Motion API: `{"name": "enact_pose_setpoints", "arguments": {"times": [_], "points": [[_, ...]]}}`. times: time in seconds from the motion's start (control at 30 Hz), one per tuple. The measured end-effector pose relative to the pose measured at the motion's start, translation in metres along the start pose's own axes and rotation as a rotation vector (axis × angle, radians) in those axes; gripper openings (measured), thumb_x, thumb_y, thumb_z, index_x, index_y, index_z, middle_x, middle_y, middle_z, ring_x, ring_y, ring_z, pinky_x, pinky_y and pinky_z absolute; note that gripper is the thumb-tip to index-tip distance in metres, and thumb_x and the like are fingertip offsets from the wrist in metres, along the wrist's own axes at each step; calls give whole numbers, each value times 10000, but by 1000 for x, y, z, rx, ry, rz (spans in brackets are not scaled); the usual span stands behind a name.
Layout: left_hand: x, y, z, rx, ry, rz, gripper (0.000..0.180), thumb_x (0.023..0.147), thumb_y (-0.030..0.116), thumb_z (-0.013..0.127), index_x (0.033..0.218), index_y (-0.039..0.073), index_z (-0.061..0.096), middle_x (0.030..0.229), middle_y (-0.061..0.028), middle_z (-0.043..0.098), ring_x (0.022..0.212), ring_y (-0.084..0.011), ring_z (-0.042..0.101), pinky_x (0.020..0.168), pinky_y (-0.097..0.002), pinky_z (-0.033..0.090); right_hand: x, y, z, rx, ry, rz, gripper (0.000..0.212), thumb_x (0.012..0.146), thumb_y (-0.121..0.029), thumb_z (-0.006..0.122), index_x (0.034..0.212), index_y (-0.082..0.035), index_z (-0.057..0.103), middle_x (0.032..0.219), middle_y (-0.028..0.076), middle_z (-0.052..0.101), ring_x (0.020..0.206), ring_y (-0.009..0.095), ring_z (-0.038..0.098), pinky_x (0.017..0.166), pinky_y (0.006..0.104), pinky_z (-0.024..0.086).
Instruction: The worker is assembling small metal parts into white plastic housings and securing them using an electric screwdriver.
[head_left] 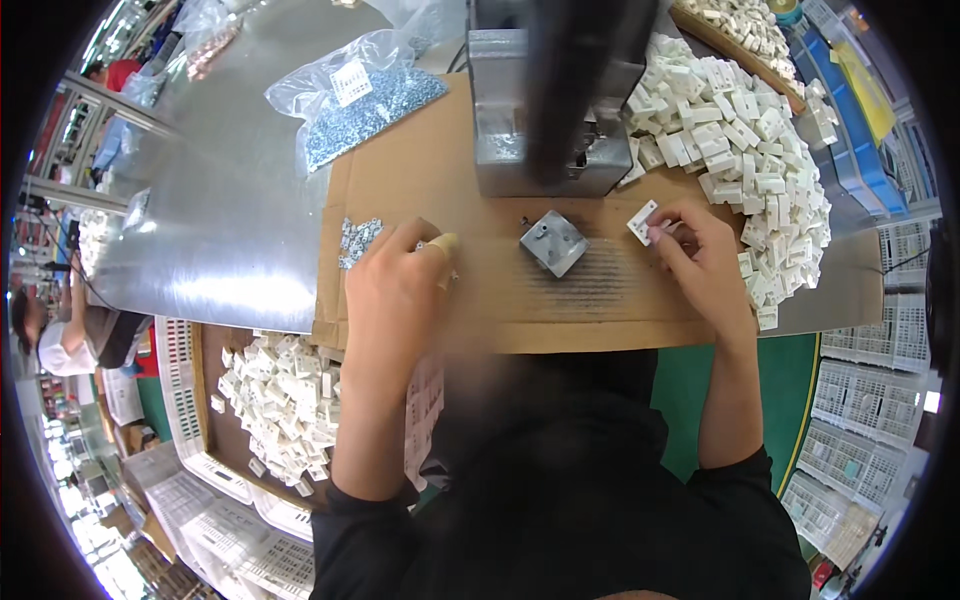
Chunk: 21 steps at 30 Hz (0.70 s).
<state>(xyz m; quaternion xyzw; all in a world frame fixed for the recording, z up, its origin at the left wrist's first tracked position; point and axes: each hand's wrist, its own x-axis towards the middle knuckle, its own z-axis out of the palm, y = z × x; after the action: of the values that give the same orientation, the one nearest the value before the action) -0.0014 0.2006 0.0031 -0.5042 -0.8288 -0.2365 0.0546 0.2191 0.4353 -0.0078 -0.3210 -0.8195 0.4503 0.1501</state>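
Fingers [682, 209] over cardboard [450, 170], green floor [785, 385] below

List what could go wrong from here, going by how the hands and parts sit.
The white part might slip, since the right hand appears to hold it only by the fingers.
The small metal pieces lie loose beside the left hand, so a brush could scatter them.
The heap of white parts reaches near the bench's front edge; a knock might spill some.
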Motion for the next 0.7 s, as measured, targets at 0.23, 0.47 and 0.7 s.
{"name": "enact_pose_setpoints", "arguments": {"times": [0.23,0.47,0.7], "points": [[19,-8,-4,127,-221,101,112,812,99,744,917,81,779,947,-42,698,817,-283,697,702,-411,552,0,-30,22,412,-53,-75,296,927,-88,691,1212,-10,663,1041,104,687,877,140,672,754,273,539],[23,-9,-10,165,-281,217,124,788,137,777,904,91,770,971,-20,697,825,-280,697,709,-414,554,16,-30,50,241,-68,-196,307,910,-122,707,1206,-42,698,1085,117,725,961,223,692,792,327,552],[22,-6,-11,212,-352,171,173,801,148,777,964,92,767,1002,-30,702,826,-277,698,731,-412,556,15,-40,44,206,-212,-101,307,936,-38,694,1241,-15,673,1132,58,687,1028,130,656,895,285,545]]}}
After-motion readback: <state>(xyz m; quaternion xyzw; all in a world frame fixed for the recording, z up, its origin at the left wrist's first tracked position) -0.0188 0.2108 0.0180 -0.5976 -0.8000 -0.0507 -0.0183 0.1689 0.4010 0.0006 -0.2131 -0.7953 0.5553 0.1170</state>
